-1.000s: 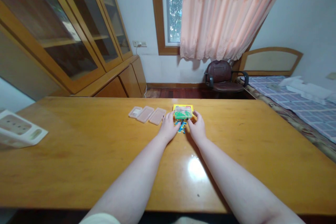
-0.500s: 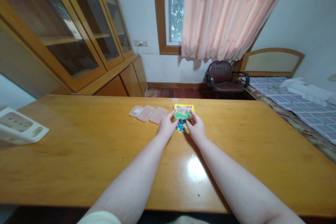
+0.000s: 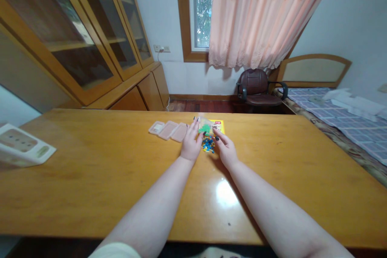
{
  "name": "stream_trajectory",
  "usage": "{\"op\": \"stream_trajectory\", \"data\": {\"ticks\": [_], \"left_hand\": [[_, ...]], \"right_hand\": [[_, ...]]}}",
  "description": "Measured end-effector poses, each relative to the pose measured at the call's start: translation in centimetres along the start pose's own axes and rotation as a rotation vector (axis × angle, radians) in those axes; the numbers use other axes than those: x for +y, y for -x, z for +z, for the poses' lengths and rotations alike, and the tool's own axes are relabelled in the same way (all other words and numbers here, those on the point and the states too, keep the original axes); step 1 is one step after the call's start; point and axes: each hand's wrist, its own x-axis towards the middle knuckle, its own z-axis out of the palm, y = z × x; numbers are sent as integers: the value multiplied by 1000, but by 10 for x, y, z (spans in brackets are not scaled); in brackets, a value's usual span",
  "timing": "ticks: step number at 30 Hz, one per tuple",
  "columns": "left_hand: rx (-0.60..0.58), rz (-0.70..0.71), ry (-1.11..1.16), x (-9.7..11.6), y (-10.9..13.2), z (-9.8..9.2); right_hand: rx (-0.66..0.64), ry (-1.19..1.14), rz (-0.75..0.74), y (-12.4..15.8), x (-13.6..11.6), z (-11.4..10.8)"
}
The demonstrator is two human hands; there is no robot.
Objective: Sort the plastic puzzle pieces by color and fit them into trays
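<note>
A clear plastic box (image 3: 207, 123) with small green pieces inside is held tilted above the table. My left hand (image 3: 191, 143) grips its left side, the thumb at the lower edge and the fingers along the side. At the box's right edge, my right hand (image 3: 226, 148) pinches with thumb and fingertips. Just below the box lies a loose heap of small blue, yellow and white building pieces (image 3: 208, 145). A yellow printed sheet or booklet (image 3: 220, 125) lies behind, partly covered by the box and my right fingers.
Several clear plastic trays or lids (image 3: 168, 130) lie left of my left hand. A white box with a window (image 3: 26, 145) stands at the left of the wooden table (image 3: 121, 193). Beyond are a cabinet (image 3: 121, 48), a chair (image 3: 255, 86) and a bed (image 3: 341, 113).
The clear box has tipped and turned to the left, and its green pieces have shifted. My left hand has moved slightly left, my right fingers slid lower, showing more of the yellow sheet.
</note>
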Motion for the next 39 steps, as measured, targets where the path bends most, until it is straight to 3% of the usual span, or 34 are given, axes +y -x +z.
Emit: {"op": "stream_trajectory", "data": {"ticks": [7,12,16,22,26,30,39], "left_hand": [[3,17,-124,0,-1,-3],[52,55,16,3,2,-3],[0,32,123,4,4,-2],[134,-151,369,5,3,6],[36,-304,617,8,4,14],[-51,-408,788,11,4,19],[-139,-672,977,10,4,28]], "right_hand": [[2,-51,56,1,-6,3],[-17,-212,82,4,-13,6],[-26,-199,94,4,-17,7],[-96,36,61,6,-13,7],[-222,332,-96,7,-16,7],[-303,471,-141,8,-22,8],[-181,725,-168,10,-28,2]]}}
